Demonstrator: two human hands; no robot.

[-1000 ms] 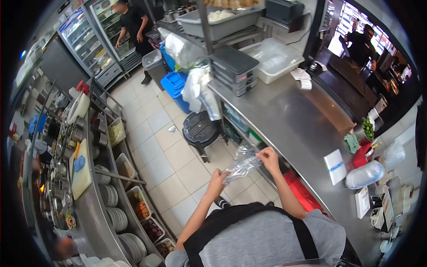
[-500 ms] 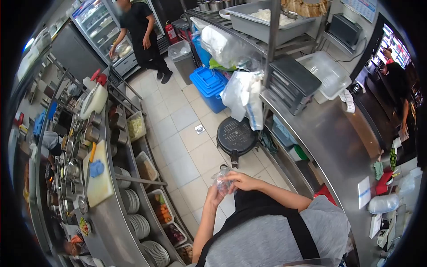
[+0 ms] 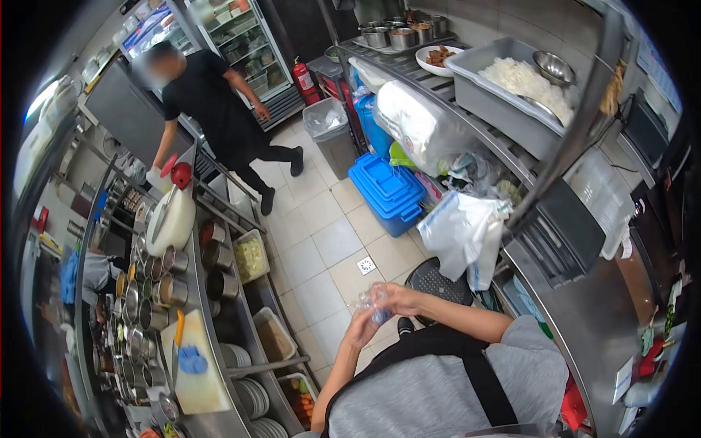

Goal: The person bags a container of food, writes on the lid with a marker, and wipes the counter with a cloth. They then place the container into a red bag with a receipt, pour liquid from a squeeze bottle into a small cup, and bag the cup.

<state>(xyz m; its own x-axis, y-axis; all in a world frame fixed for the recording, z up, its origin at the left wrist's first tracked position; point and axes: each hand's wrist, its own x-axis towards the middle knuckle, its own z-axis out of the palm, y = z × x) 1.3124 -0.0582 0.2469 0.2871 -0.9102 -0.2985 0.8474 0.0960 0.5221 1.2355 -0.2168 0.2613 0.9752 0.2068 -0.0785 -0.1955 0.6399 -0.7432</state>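
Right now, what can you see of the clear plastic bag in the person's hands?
The clear plastic bag is thin, see-through film, crumpled into a small glossy wad. It is held in front of the person's chest between both hands: the left hand grips it from below, the right hand curls over it from above. Whether anything is inside cannot be told.

left hand: raised, fingers pinched | right hand: touching it, fingers curled
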